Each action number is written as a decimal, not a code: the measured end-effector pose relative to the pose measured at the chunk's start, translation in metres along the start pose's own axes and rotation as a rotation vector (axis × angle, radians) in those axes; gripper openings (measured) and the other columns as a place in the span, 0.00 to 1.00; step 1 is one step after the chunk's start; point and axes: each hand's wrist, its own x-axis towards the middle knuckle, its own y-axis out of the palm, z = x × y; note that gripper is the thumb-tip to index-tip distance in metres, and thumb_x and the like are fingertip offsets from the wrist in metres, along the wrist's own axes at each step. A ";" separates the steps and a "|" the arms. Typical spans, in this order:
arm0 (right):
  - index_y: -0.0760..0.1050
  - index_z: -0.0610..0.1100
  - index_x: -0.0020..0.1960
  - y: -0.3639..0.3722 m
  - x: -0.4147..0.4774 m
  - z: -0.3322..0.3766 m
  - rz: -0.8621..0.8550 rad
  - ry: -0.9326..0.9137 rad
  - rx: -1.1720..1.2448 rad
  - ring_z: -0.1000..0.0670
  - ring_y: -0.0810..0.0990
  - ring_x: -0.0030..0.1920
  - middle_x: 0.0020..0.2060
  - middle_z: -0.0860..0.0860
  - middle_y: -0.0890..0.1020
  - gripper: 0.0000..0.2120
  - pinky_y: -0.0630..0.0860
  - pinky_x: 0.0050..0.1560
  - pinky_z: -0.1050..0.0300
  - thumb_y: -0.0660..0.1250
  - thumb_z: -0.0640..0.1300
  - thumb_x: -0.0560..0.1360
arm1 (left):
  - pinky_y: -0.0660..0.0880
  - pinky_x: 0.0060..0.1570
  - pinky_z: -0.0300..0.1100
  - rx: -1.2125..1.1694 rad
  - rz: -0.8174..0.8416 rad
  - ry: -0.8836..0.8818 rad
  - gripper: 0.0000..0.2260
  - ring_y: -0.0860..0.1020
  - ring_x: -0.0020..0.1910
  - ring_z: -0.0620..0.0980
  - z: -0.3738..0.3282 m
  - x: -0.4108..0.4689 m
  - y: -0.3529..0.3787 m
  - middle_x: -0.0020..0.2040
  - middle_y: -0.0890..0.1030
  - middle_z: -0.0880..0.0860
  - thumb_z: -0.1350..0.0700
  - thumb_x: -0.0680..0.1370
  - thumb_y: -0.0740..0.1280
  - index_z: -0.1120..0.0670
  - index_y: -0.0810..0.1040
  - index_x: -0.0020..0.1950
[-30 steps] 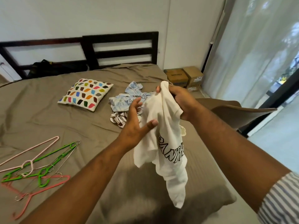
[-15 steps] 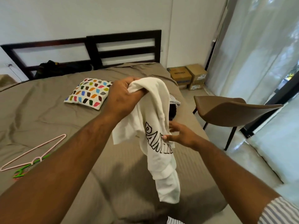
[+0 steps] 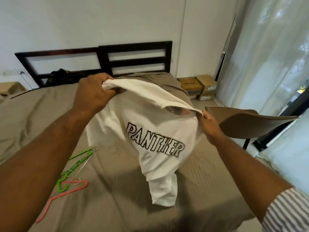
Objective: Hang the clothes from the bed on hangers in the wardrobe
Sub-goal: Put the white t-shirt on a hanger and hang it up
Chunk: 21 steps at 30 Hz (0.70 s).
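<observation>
White T-shirt (image 3: pixel 155 131) printed PANTHER, held up above the bed (image 3: pixel 108 206): left hand (image 3: pixel 93 92) grips one shoulder in a fist, right hand (image 3: pixel 209 123) pinches the other. Green and pink hangers (image 3: pixel 71 174) lie on the sheet at left.

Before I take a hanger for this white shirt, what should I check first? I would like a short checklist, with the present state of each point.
1. Left hand grips the shirt at its top edge: ok.
2. Right hand pinches the other top corner: ok.
3. Shirt is spread between the hands, print readable: ok.
4. A hand is free for a hanger: not ok, both hold the shirt.
5. Hangers on the bed lie apart: not ok, they overlap in a pile.
6. Way to the wardrobe is clear: cannot tell, it is not in view.
</observation>
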 end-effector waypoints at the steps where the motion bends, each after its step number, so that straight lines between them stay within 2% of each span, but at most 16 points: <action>1: 0.77 0.52 0.53 -0.008 0.002 0.017 -0.008 -0.048 -0.043 0.48 0.80 0.50 0.46 0.53 0.81 0.07 0.76 0.52 0.50 0.63 0.54 0.83 | 0.77 0.44 0.44 0.046 0.013 -0.015 0.20 0.80 0.44 0.48 0.012 0.003 -0.005 0.45 0.83 0.48 0.39 0.68 0.77 0.50 0.83 0.52; 3: 0.75 0.52 0.59 -0.027 0.008 0.050 0.063 -0.191 -0.265 0.54 0.79 0.49 0.49 0.58 0.80 0.15 0.75 0.51 0.62 0.72 0.55 0.76 | 0.77 0.45 0.48 0.098 0.021 -0.025 0.20 0.80 0.45 0.50 0.030 0.006 -0.015 0.46 0.84 0.51 0.38 0.68 0.77 0.50 0.83 0.52; 4: 0.74 0.51 0.62 -0.037 0.013 0.065 0.094 -0.270 -0.415 0.55 0.78 0.48 0.50 0.58 0.80 0.22 0.72 0.48 0.66 0.78 0.52 0.72 | 0.75 0.45 0.47 0.101 0.005 -0.015 0.19 0.79 0.44 0.51 0.037 0.009 -0.020 0.46 0.84 0.52 0.39 0.69 0.77 0.51 0.83 0.52; 5: 0.74 0.48 0.65 -0.044 0.019 0.080 0.105 -0.362 -0.558 0.53 0.78 0.50 0.52 0.55 0.81 0.28 0.69 0.49 0.67 0.81 0.49 0.69 | 0.73 0.44 0.46 0.092 -0.009 -0.005 0.18 0.79 0.44 0.51 0.042 0.012 -0.024 0.46 0.84 0.52 0.41 0.70 0.77 0.52 0.83 0.52; 6: 0.76 0.46 0.66 -0.052 0.026 0.090 0.078 -0.446 -0.668 0.50 0.79 0.53 0.55 0.50 0.82 0.30 0.68 0.52 0.65 0.82 0.47 0.67 | 0.71 0.44 0.45 0.081 -0.036 0.008 0.17 0.78 0.44 0.51 0.045 0.015 -0.029 0.46 0.83 0.53 0.43 0.71 0.77 0.53 0.82 0.52; 8: 0.81 0.42 0.61 -0.062 0.038 0.105 -0.023 -0.538 -0.750 0.42 0.81 0.55 0.54 0.43 0.84 0.22 0.69 0.53 0.60 0.80 0.46 0.69 | 0.68 0.45 0.44 0.065 -0.070 0.018 0.15 0.77 0.46 0.52 0.047 0.019 -0.036 0.48 0.81 0.55 0.45 0.74 0.75 0.55 0.81 0.53; 10: 0.83 0.39 0.52 -0.067 0.045 0.117 -0.102 -0.522 -0.777 0.39 0.81 0.51 0.46 0.42 0.84 0.12 0.72 0.48 0.52 0.76 0.46 0.74 | 0.68 0.47 0.45 0.040 -0.095 -0.018 0.14 0.76 0.50 0.56 0.050 0.022 -0.035 0.51 0.79 0.58 0.46 0.77 0.72 0.56 0.79 0.54; 13: 0.81 0.40 0.48 -0.072 0.043 0.130 -0.095 -0.469 -0.699 0.40 0.81 0.47 0.42 0.44 0.82 0.10 0.71 0.43 0.50 0.72 0.48 0.77 | 0.68 0.47 0.45 -0.086 -0.076 -0.127 0.12 0.77 0.51 0.55 0.050 0.021 -0.041 0.50 0.79 0.54 0.45 0.80 0.67 0.53 0.76 0.55; 15: 0.81 0.44 0.49 -0.080 0.035 0.138 -0.030 -0.411 -0.641 0.44 0.81 0.46 0.42 0.46 0.83 0.14 0.72 0.42 0.51 0.75 0.55 0.73 | 0.70 0.47 0.44 -0.165 -0.029 -0.148 0.09 0.78 0.49 0.52 0.051 0.015 -0.053 0.49 0.80 0.51 0.44 0.80 0.67 0.48 0.78 0.52; 18: 0.83 0.48 0.49 -0.093 0.018 0.155 0.159 -0.356 -0.616 0.49 0.81 0.42 0.42 0.48 0.84 0.33 0.76 0.43 0.52 0.73 0.75 0.60 | 0.71 0.41 0.38 -0.227 0.017 -0.160 0.07 0.77 0.43 0.42 0.041 0.009 -0.070 0.44 0.81 0.44 0.41 0.77 0.70 0.43 0.80 0.46; 19: 0.83 0.46 0.49 -0.096 0.015 0.159 0.206 -0.350 -0.594 0.51 0.82 0.41 0.42 0.48 0.85 0.34 0.76 0.43 0.52 0.72 0.75 0.62 | 0.71 0.41 0.37 -0.207 0.057 -0.188 0.07 0.77 0.43 0.41 0.043 0.006 -0.077 0.44 0.82 0.43 0.41 0.77 0.70 0.42 0.81 0.47; 21: 0.84 0.43 0.50 -0.106 0.013 0.167 0.323 -0.300 -0.476 0.53 0.83 0.41 0.41 0.49 0.86 0.28 0.79 0.41 0.56 0.74 0.66 0.65 | 0.75 0.40 0.38 -0.283 0.054 -0.173 0.10 0.79 0.40 0.42 0.040 -0.009 -0.103 0.42 0.84 0.43 0.41 0.75 0.72 0.44 0.84 0.50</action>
